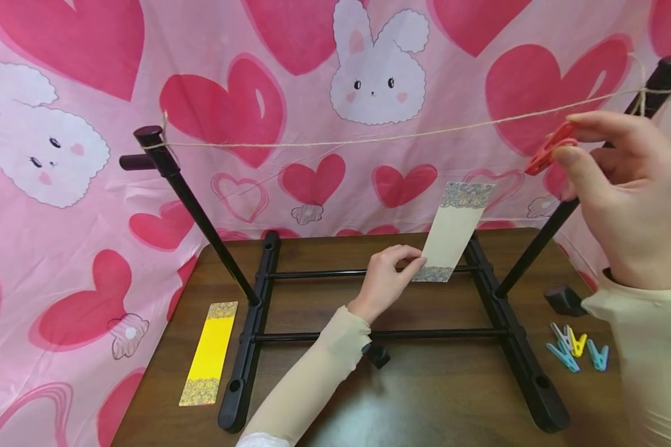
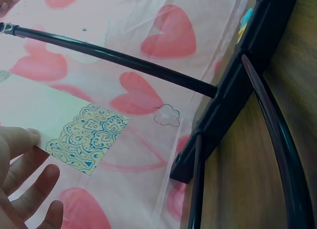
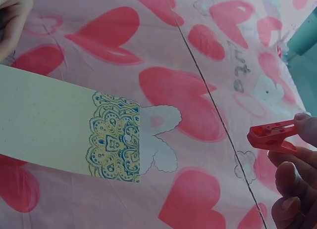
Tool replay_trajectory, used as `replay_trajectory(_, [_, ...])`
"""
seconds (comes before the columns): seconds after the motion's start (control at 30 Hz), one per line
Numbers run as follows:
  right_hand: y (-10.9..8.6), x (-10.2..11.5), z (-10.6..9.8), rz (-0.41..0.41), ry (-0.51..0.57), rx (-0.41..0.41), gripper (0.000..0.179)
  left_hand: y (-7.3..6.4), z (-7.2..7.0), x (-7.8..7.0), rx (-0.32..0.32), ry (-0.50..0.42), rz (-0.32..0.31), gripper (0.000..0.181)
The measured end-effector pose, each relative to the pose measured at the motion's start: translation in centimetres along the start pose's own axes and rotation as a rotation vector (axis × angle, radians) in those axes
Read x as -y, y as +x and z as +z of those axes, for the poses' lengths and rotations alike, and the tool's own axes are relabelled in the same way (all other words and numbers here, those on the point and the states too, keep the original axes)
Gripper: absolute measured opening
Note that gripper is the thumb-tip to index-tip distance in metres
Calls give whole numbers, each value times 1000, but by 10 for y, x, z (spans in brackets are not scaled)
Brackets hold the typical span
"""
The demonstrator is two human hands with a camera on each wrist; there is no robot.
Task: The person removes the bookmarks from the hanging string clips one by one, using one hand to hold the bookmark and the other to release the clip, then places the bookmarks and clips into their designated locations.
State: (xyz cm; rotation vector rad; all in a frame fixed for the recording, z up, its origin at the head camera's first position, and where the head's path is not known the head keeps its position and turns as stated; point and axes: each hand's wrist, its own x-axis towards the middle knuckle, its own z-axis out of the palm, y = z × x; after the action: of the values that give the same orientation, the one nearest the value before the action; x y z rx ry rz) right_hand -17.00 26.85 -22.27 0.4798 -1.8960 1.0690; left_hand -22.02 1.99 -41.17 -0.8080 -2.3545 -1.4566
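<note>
My left hand (image 1: 388,276) pinches a cream paper strip (image 1: 453,236) by its lower left edge, thumb on one face. Lacy patterned bands (image 3: 116,140) cover both ends of the strip, which leans upright inside the black frame, its top below the string. Between thumb and fingers, my right hand (image 1: 637,186) holds a red clothespin (image 1: 550,149) at its handle end, up near the right post. In the right wrist view the clothespin's nose points toward the string (image 3: 213,100), apart from it. The string (image 1: 369,139) runs post to post.
A yellow strip (image 1: 208,357) with patterned ends lies left of the black frame (image 1: 246,372). Several clothespins (image 1: 578,344) in blue, yellow and grey lie on the wooden table (image 1: 425,391) at right. Behind hangs a pink heart-and-bunny cloth (image 1: 307,105).
</note>
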Motion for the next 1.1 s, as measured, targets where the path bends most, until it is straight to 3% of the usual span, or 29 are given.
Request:
replay_trajectory(0.33, [-4, -5, 3, 16, 68, -23, 35, -7, -5, 9, -8, -13, -16, 16])
replay_trajectory(0.7, [-9, -10, -1, 5, -3, 10, 36, -15, -11, 19, -35, 23, -14, 14])
replay_trajectory(1.1, [-17, -16, -4, 17, -43, 23, 35, -28, -23, 27, -43, -13, -61, 14])
